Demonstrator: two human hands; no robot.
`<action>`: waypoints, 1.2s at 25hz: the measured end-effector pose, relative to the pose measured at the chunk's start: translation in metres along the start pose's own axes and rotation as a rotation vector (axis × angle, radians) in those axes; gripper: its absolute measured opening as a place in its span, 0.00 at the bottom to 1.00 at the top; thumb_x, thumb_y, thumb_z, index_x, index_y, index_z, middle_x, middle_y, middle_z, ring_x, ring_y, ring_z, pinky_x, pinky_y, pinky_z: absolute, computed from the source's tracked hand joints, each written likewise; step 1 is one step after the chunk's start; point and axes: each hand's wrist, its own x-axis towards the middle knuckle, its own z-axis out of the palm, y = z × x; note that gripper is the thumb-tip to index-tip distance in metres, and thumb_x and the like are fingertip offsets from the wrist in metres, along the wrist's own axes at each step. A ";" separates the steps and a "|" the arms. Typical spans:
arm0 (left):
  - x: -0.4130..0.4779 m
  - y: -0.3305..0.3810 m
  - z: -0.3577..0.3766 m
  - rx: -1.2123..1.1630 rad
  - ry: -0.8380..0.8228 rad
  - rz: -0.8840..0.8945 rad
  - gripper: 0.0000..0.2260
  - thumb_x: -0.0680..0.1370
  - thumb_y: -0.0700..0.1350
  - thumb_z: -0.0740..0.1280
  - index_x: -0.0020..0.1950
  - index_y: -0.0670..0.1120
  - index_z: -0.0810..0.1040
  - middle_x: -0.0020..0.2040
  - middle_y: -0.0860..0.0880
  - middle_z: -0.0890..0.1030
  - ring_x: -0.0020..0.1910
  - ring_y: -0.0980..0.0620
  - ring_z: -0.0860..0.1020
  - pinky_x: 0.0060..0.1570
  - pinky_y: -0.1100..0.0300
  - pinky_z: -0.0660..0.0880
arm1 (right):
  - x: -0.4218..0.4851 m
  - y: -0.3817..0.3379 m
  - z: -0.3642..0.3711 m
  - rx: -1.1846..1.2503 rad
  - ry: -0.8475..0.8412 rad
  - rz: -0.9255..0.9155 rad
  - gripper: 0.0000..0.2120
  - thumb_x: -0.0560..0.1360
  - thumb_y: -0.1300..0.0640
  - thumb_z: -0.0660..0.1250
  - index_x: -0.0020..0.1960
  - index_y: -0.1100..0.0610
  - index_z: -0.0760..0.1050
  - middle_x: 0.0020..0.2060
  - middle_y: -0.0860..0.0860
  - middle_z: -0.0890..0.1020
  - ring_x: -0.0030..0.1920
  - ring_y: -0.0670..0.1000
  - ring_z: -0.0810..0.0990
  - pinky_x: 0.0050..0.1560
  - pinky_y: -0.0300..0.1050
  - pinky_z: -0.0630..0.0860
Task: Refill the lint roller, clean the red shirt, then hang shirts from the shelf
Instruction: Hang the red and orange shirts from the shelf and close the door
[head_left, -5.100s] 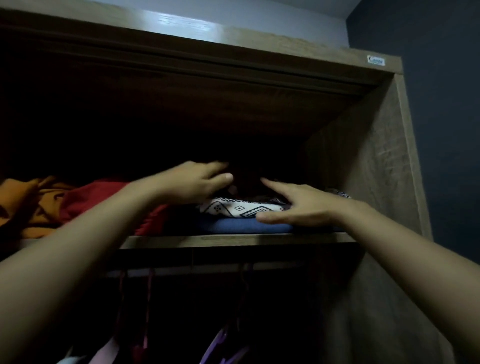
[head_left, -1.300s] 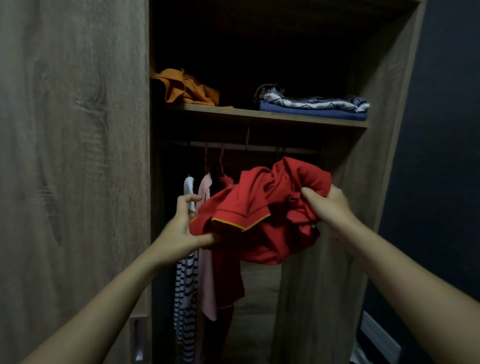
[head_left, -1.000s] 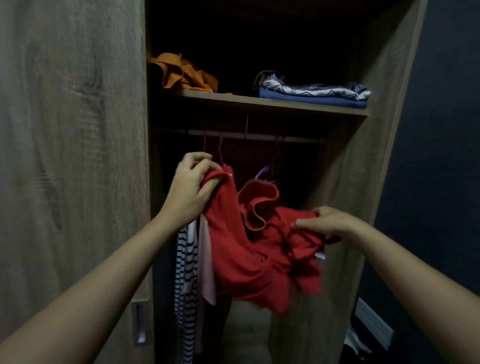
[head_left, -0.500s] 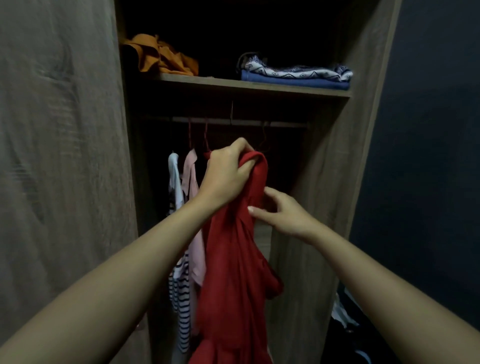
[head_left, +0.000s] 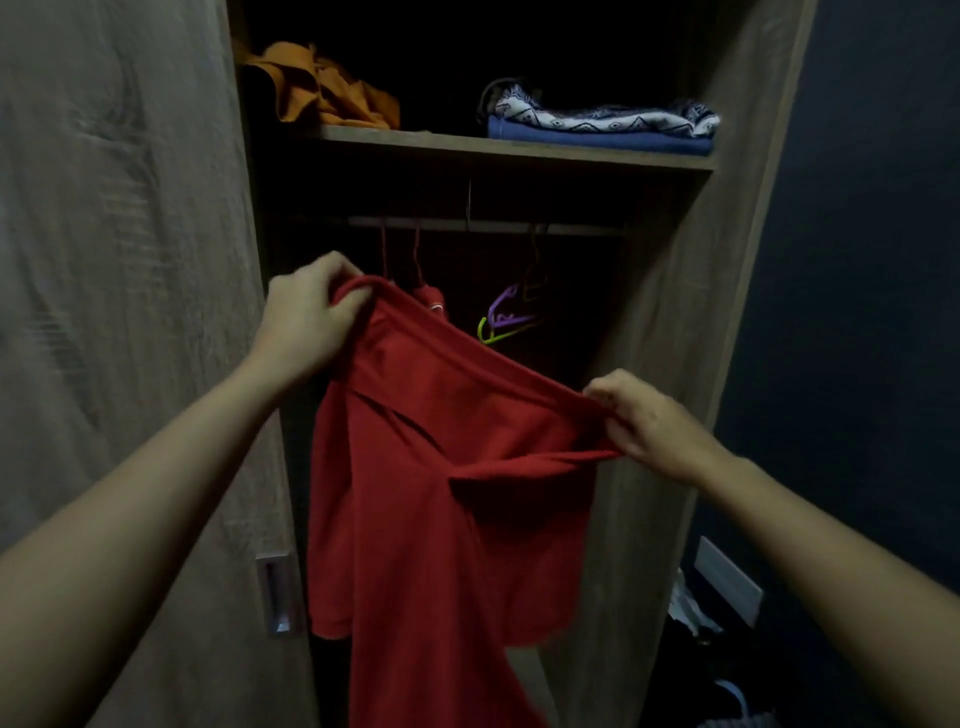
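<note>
A person stands at an open wardrobe (head_left: 691, 322) and holds a red shirt (head_left: 441, 493) spread in front of its opening. The left hand (head_left: 309, 314) is clenched on the shirt's upper edge, high and close to the wardrobe door (head_left: 119, 260), while the right hand (head_left: 644, 423) pinches the same edge lower down, near the right side panel; the fingers (head_left: 602, 400) of that hand are curled tight on the cloth. The edge runs taut and slanting between the two hands, and the rest of the shirt hangs loose below them, well clear of the shelf (head_left: 509, 148) above. On the shelf, an orange garment (head_left: 322, 88) lies crumpled at the left end, and a folded blue garment (head_left: 597, 140) with a patterned one (head_left: 602, 117) on top sits at the right end, flush with the shelf's front edge; a bare stretch of shelf lies between them. Under the shelf runs a rail (head_left: 488, 226), with red hangers (head_left: 415, 260) behind the left hand and a purple hanger (head_left: 506, 312) further right. The rail is open to the right of them.
</note>
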 end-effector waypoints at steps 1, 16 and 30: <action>-0.004 -0.010 0.005 0.042 -0.062 0.016 0.07 0.76 0.45 0.67 0.51 0.43 0.80 0.47 0.42 0.83 0.49 0.45 0.80 0.41 0.63 0.65 | 0.007 0.003 -0.009 0.013 0.010 0.024 0.23 0.66 0.72 0.63 0.50 0.45 0.71 0.51 0.46 0.73 0.48 0.37 0.73 0.49 0.38 0.71; 0.023 0.021 0.136 -0.215 -0.444 0.044 0.16 0.71 0.55 0.66 0.57 0.52 0.77 0.49 0.55 0.81 0.49 0.57 0.77 0.50 0.66 0.68 | 0.073 0.102 -0.035 -0.390 -0.208 0.287 0.26 0.70 0.71 0.58 0.67 0.60 0.66 0.64 0.55 0.69 0.62 0.58 0.73 0.62 0.50 0.71; 0.138 0.033 0.310 0.348 -0.319 -0.045 0.13 0.76 0.44 0.63 0.58 0.38 0.71 0.57 0.37 0.76 0.57 0.36 0.74 0.51 0.46 0.73 | 0.092 0.204 -0.022 -0.953 -0.328 0.065 0.30 0.72 0.59 0.39 0.60 0.62 0.75 0.60 0.60 0.78 0.48 0.55 0.83 0.48 0.47 0.79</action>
